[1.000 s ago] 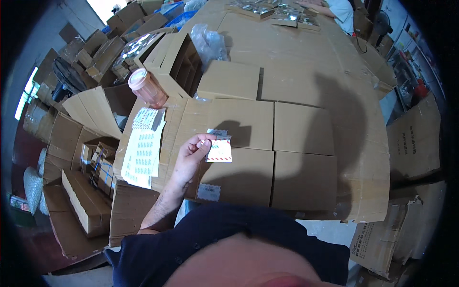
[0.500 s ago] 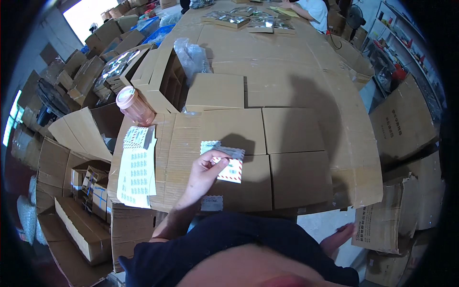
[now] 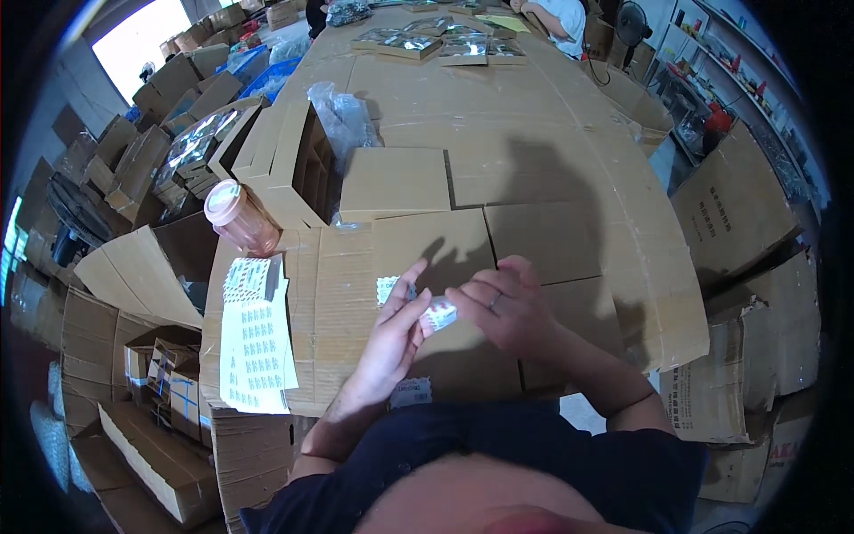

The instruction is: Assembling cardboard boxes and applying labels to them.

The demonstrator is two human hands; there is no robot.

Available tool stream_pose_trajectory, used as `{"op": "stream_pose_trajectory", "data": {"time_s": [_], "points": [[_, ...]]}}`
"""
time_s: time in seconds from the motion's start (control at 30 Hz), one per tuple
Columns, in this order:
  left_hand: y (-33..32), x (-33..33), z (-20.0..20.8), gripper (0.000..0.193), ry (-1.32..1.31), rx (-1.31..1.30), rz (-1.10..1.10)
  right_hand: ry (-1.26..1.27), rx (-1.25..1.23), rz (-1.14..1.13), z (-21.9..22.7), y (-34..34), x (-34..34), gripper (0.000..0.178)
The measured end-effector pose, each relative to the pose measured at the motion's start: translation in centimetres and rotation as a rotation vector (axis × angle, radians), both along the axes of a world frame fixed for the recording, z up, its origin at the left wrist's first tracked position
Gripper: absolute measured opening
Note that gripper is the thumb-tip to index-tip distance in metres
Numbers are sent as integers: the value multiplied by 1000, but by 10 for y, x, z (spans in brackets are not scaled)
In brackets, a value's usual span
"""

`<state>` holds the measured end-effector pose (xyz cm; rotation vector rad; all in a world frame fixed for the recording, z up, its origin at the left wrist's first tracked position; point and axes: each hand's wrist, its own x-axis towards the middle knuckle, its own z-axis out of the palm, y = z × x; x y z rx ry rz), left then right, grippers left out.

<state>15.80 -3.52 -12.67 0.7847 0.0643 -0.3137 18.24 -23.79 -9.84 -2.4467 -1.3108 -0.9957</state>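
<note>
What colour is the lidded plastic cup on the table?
Translucent pink lidded plastic cup, clearest in head view.

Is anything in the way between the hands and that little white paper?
Nothing visible is. The left hand holds the little white paper, and the right hand is right at its edge.

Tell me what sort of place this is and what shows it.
Likely a packing workshop: flat cardboard boxes laid side by side on a long worktable, printed label sheets near its left edge, and big cardboard cartons standing around.
</note>
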Motion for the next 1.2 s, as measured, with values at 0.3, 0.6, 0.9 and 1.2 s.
{"op": "stream_pose_trajectory", "data": {"time_s": [0.3, 0.6, 0.9, 1.2], "points": [[-1, 9, 1, 46, 165, -132, -159, -174, -24, -43, -12, -2, -4, 31], [-9, 12, -11, 28, 231, -185, -74, -89, 34, -44, -22, -26, -17, 30], [-12, 18, -23, 20, 187, -123, 113, -23, 57, 49, -21, -44, -12, 26], [-25, -1, -22, 22, -199, 277, -25, 224, 148, 67, -1, -28, 0, 39]]}}
